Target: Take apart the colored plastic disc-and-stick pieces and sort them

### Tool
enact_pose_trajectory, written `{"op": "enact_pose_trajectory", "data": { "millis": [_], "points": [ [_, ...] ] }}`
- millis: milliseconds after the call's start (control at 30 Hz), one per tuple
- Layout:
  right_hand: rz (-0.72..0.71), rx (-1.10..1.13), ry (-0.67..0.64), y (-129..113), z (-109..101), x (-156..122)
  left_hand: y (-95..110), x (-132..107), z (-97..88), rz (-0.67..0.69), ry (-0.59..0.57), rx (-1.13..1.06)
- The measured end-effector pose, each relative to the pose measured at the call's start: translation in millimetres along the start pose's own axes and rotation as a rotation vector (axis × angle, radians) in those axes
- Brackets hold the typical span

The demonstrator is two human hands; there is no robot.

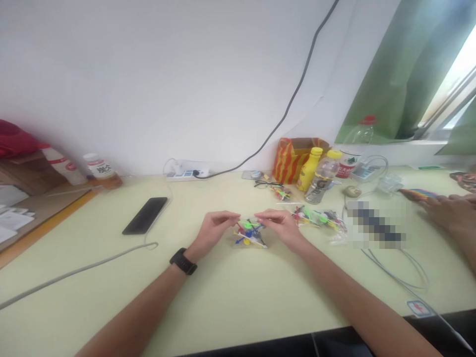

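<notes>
In front of me is a small clear plastic bag (249, 237) full of brightly coloured plastic pieces in blue, white, yellow, green and red. Some of the pieces look like little arrows or darts. My left hand (217, 229), with a black watch on its wrist, pinches the bag's upper left corner between thumb and fingers. At the upper right corner, my right hand (283, 229) has its fingertips pressed together on the plastic. Just beyond my right hand lie more bagged coloured pieces (320, 218).
A black phone (145, 215) and a pale cable (82, 270) lie left. Behind stand a striped bag (292, 161), a yellow bottle (310, 168) and a clear-sided bottle (323, 178). Glasses (266, 184) rest nearby. Another person's hands (446, 213) are at the right by multicoloured strips (420, 194).
</notes>
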State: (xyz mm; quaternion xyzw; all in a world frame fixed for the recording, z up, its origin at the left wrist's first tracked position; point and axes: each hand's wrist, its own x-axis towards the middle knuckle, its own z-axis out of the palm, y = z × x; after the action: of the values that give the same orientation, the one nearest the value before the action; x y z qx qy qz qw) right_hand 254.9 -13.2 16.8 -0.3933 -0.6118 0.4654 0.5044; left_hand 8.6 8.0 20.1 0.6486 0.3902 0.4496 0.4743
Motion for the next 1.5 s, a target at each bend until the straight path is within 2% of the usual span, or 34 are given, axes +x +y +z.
{"op": "enact_pose_trajectory", "data": {
  "millis": [300, 433, 533, 633, 800, 1100, 1267, 1500],
  "points": [
    [-0.175, -0.056, -0.001, -2, 3, -2, 7, -4, 6.9, 0.012, -0.009, -0.021],
    [-0.094, -0.054, -0.008, -9, 5, -3, 5, -3, 7.6, -0.001, 0.0, -0.042],
    [-0.029, -0.127, -0.059, -12, 5, -3, 5, -3, 7.6, 0.019, -0.049, 0.01],
    [-0.056, -0.262, -0.113, -13, 6, -3, 7, -4, 9.2, 0.062, -0.101, 0.096],
    [-0.143, -0.379, -0.128, -11, 9, -7, 13, -5, 11.4, 0.08, -0.166, 0.205],
    [-0.121, -0.384, -0.176, -13, 3, -4, 12, -4, 6.9, 0.037, -0.22, 0.17],
    [-0.113, -0.418, -0.17, -15, -4, -2, 8, 1, 0.1, 0.045, -0.175, 0.235],
    [-0.05, -0.355, -0.253, -17, -13, 1, 8, 3, -6.6, 0.04, -0.191, 0.254]
  ]
}}
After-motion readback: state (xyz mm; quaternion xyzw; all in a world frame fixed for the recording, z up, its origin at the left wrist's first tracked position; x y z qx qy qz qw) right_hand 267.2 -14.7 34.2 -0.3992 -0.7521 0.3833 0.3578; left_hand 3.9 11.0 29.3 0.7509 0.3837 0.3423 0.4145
